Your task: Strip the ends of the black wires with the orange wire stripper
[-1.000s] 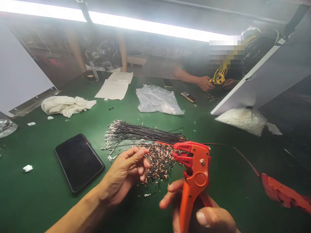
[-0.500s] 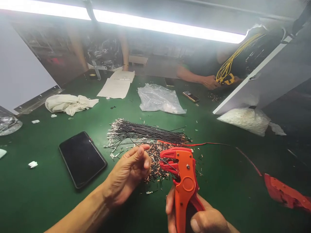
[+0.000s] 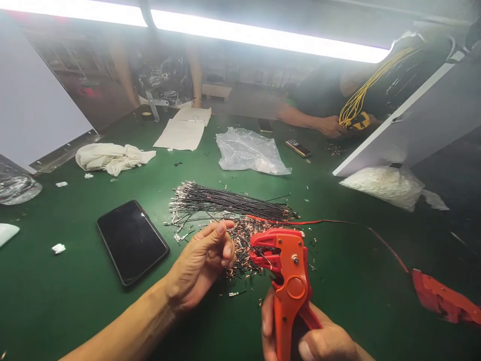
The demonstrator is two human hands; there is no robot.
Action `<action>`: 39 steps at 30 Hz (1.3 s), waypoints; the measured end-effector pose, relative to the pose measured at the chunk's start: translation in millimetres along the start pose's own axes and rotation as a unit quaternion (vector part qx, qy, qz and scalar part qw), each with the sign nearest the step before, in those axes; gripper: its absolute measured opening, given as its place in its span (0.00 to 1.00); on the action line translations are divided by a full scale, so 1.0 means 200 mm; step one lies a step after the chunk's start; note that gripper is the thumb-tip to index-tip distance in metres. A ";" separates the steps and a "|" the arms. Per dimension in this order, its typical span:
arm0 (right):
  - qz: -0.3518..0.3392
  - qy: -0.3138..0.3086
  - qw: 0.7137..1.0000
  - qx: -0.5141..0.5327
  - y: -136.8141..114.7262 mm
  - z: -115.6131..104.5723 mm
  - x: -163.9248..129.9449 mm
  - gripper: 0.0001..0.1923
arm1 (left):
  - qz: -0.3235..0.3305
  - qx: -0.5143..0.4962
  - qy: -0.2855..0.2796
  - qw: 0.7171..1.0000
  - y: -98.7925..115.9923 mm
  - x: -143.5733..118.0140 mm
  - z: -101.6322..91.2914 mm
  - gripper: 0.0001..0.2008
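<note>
Black phone lies beside left hand.

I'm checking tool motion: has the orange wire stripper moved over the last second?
Yes. The orange wire stripper shifted left, toward the phone, its head now beside the left hand.

Left arm: your forearm reaches in from the lower left, bare.
Left hand: your fingers curl inward, thumb pressed to the fingertips in a pinch (what they pinch is too small to tell).
Right hand: low at the frame's bottom edge, your fingers wrapped in a closed grip.
</note>
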State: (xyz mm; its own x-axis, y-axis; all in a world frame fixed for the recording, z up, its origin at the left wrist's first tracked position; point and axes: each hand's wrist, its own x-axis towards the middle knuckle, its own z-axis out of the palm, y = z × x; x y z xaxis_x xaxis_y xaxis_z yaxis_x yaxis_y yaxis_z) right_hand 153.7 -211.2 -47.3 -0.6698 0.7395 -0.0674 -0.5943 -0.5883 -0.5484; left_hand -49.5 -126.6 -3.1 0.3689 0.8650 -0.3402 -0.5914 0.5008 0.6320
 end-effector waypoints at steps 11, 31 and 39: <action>0.046 0.017 0.998 -0.043 -0.02 0.00 -0.05 0.24 | -0.017 -0.008 0.008 1.000 -0.03 -0.01 0.06 0.16; 0.044 0.006 0.999 -0.025 0.00 0.01 -0.01 0.22 | -0.045 0.012 0.031 0.998 -0.01 -0.01 0.05 0.18; 0.012 0.008 1.000 -0.022 -0.02 0.01 -0.02 0.18 | -0.034 0.022 0.052 0.998 0.05 0.00 0.03 0.18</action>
State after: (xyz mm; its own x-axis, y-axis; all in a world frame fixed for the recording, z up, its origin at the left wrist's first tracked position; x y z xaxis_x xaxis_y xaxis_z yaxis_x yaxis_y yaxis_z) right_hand 158.1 -212.7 -43.8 -0.6759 0.7310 -0.0942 -0.5578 -0.5909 -0.5829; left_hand -50.2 -121.4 7.1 0.3302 0.8285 -0.4524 -0.5346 0.5591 0.6338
